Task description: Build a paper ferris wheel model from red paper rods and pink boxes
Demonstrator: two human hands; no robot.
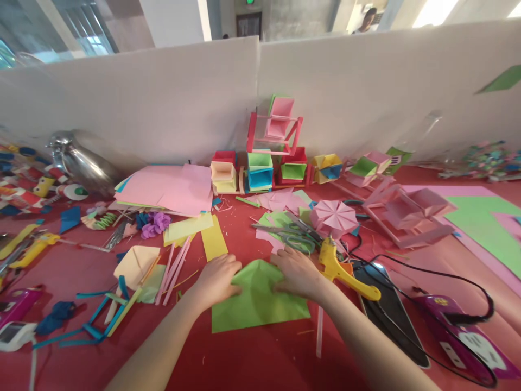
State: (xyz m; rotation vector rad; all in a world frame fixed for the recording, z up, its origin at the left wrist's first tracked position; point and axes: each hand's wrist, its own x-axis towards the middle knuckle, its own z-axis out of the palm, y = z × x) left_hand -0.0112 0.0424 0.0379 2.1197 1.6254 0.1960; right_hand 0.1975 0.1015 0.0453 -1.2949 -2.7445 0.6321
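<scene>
A sheet of green paper point(260, 304) lies in front of me on the red table, its far edge bent up to a low peak. My left hand point(217, 279) grips its upper left edge, thumb on the near face and fingers curled behind. On the opposite side my right hand point(299, 274) holds the upper right edge in the same way. Just beyond the right hand are green-handled scissors point(299, 241) among paper scraps. A yellow glue gun point(345, 274) lies to the right of that hand, and a yellow paper strip point(214, 239) is beyond the left.
Folded paper boxes point(260, 174) stand along the white partition point(142, 108). A phone point(391, 309), black cable and purple power strip point(464, 336) lie at right. At left are pink paper sticks point(175, 271), a blue stick frame point(97, 320) and a metal jug point(83, 163).
</scene>
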